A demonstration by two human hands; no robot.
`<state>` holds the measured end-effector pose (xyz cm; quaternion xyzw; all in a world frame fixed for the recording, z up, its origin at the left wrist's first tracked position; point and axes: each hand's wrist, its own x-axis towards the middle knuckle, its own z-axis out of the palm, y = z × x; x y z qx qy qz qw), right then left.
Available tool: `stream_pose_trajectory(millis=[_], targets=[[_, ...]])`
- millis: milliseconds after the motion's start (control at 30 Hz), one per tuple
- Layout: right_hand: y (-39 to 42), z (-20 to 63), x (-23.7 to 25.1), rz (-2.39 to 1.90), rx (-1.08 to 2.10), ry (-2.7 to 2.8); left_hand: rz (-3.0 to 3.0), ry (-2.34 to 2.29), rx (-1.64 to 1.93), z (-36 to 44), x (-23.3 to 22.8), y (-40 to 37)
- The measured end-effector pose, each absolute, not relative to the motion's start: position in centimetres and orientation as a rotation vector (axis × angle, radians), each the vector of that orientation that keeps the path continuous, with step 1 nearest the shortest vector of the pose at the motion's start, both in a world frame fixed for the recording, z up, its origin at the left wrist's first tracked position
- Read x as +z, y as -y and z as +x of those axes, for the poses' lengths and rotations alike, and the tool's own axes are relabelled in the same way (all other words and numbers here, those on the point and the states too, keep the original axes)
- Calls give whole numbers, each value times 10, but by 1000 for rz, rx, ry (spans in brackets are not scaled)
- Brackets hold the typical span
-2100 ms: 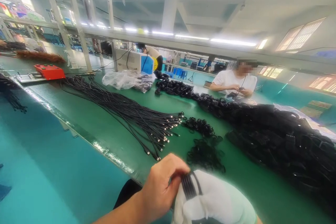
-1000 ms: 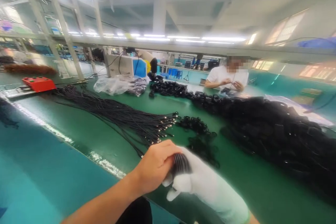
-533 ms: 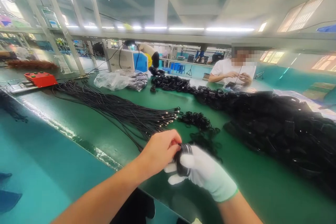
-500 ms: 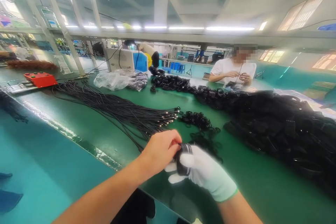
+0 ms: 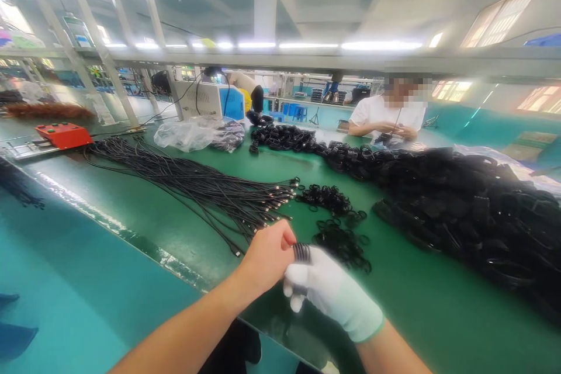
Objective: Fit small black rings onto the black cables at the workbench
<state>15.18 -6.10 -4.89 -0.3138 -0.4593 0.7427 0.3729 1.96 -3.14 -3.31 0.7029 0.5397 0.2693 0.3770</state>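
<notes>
A long green work table bears, at right, a large heap of coiled black cables. Left of centre lies a fan of straight black cables with metal-tipped plugs; beside its tips sit small black rubber bands. Across the table sits a co-worker in a white shirt. At the near edge, the bare left hand and the white-gloved right hand press together, both pinching a small coiled black cable held above the table.
</notes>
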Motion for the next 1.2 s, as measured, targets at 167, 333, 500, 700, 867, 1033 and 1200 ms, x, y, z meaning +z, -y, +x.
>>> stream_pose_trajectory(millis=[167, 333, 500, 700, 867, 1033, 1200], targets=[[67, 159, -41, -898, 1946, 1025, 1960, -1286, 556, 10, -22, 21], [59, 192, -53, -776, 1936, 827, 2204, -1175, 444, 4, -19, -32], [48, 207, -65, -754, 1901, 649, 2365, -1328, 441, 51, -42, -90], [46, 201, -65, -823, 1822, 651, 2326, -1230, 369, 101, -72, -113], [36, 199, -62, -1127, 1406, 682, 2069, -1133, 478, 78, -65, -90], [31, 185, -62, -1153, 1219, 724, 1719, -914, 539, 53, -61, -25], [44, 177, -69, -1038, 1432, 619, 1511, -923, 749, 46, -73, 14]])
